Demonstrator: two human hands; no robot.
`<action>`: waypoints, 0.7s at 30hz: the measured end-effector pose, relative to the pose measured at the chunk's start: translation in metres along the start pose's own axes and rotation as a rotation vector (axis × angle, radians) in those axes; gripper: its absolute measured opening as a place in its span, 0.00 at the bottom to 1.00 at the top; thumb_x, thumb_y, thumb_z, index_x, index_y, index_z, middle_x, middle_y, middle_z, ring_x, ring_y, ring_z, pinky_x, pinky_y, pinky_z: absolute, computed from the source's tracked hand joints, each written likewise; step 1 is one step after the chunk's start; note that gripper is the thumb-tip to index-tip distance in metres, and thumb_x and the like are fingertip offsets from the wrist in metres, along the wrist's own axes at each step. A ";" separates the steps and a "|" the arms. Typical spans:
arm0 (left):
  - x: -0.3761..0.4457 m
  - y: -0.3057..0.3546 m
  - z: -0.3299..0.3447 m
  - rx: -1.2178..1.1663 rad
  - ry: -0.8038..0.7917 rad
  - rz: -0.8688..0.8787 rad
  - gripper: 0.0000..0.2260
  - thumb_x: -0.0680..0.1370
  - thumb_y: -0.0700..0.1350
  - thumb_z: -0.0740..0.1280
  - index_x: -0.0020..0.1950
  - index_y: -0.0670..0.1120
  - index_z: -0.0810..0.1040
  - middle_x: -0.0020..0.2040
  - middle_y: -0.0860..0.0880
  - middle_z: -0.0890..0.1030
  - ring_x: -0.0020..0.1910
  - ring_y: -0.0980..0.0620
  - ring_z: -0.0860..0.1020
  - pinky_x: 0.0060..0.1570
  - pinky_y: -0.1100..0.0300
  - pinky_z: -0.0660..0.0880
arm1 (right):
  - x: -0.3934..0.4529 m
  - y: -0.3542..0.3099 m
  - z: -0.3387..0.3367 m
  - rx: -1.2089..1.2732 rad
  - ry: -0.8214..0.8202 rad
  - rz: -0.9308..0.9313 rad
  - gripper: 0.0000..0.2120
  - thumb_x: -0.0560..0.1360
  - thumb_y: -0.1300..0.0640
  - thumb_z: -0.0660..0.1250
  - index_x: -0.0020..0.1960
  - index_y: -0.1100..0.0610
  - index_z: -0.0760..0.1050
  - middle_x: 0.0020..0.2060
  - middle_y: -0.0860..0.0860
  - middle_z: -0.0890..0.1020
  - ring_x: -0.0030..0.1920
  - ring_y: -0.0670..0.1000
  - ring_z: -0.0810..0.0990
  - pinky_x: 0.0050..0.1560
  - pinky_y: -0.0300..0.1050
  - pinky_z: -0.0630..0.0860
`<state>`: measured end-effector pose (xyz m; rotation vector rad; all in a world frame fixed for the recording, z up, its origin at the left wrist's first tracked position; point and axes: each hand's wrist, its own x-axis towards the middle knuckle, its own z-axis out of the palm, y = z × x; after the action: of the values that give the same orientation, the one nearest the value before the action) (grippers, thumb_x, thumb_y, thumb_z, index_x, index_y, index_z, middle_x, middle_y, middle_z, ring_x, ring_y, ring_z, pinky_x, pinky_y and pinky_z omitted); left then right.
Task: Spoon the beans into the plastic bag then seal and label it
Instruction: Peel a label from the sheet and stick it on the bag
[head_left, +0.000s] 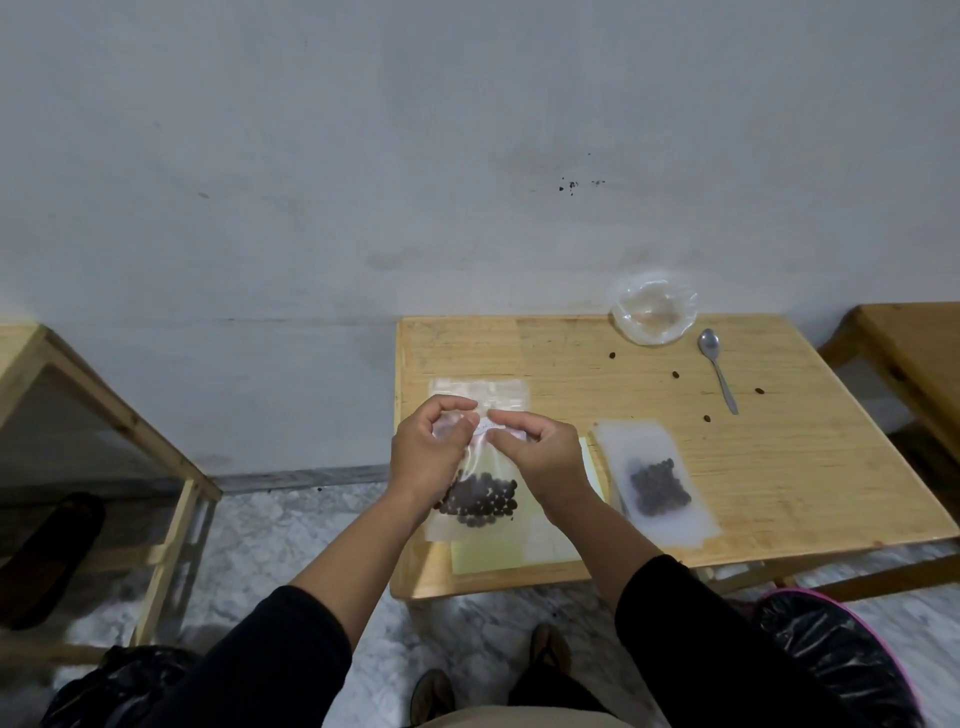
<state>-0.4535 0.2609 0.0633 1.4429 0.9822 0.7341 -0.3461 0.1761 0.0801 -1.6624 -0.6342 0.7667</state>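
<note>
A clear plastic bag (480, 525) with dark beans (480, 501) at its bottom lies on the left part of the wooden table (779, 467). My left hand (428, 452) and my right hand (537, 449) hover over the bag's middle, fingertips pinched together on a small white label (488, 427) against the bag. A second frosted bag (657, 480) holding beans lies flat to the right. A metal spoon (718, 369) rests at the back right, beside an empty clear bowl (653, 309).
A pale yellow sheet (493, 556) lies under the bag near the table's front edge. Several loose beans (675, 375) are scattered near the spoon. Other wooden tables stand at the left (78, 395) and far right (914, 338). Black bin bags sit on the floor at both lower corners.
</note>
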 end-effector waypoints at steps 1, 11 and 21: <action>0.002 0.001 0.002 0.009 -0.010 0.006 0.05 0.75 0.46 0.69 0.44 0.57 0.80 0.48 0.60 0.81 0.47 0.53 0.80 0.49 0.56 0.77 | 0.002 -0.001 -0.002 0.012 0.000 0.011 0.10 0.70 0.62 0.72 0.51 0.54 0.82 0.45 0.41 0.83 0.50 0.35 0.79 0.50 0.28 0.72; 0.045 0.005 0.033 0.046 0.093 -0.056 0.05 0.75 0.45 0.69 0.45 0.56 0.80 0.49 0.58 0.81 0.47 0.54 0.79 0.48 0.58 0.77 | 0.045 0.005 -0.027 -0.151 -0.078 -0.021 0.06 0.69 0.60 0.71 0.43 0.51 0.84 0.39 0.44 0.85 0.43 0.44 0.82 0.47 0.36 0.77; 0.111 -0.004 0.070 0.166 0.096 -0.178 0.13 0.67 0.49 0.77 0.48 0.55 0.78 0.49 0.56 0.80 0.46 0.53 0.78 0.48 0.56 0.77 | 0.127 0.027 -0.046 -0.057 -0.148 0.128 0.06 0.69 0.64 0.72 0.43 0.56 0.84 0.35 0.46 0.84 0.36 0.39 0.80 0.40 0.30 0.74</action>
<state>-0.3423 0.3275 0.0399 1.4504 1.2532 0.6076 -0.2291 0.2366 0.0409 -1.7217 -0.6629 0.9789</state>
